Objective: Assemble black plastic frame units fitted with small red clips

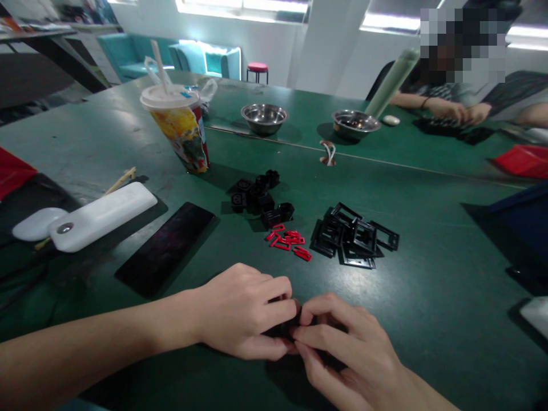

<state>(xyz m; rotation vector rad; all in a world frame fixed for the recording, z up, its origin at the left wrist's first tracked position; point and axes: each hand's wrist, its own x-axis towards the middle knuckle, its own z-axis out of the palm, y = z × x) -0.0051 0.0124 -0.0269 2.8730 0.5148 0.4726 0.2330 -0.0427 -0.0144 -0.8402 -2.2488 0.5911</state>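
Note:
My left hand (pixel 252 314) and my right hand (pixel 351 342) meet low in the middle of the view, just above the green table. Between their fingertips is a small black part (pixel 280 328), mostly covered by the fingers, so its exact shape is hidden. Both hands are closed on it. Beyond them lie several small red plastic frames (pixel 289 238). Behind these sits a loose heap of black plastic sockets (pixel 261 200). To the right, several flat black rectangular frames (pixel 355 234) are piled over one another.
A phone (pixel 166 245) and a long white device (pixel 105 217) lie on the left. A paper cup with a straw (pixel 180 128) stands behind them. Two metal bowls (pixel 264 119) are farther back. At the far right, a co-worker's hands (pixel 460 111) handle dark parts near a red bin (pixel 524 161).

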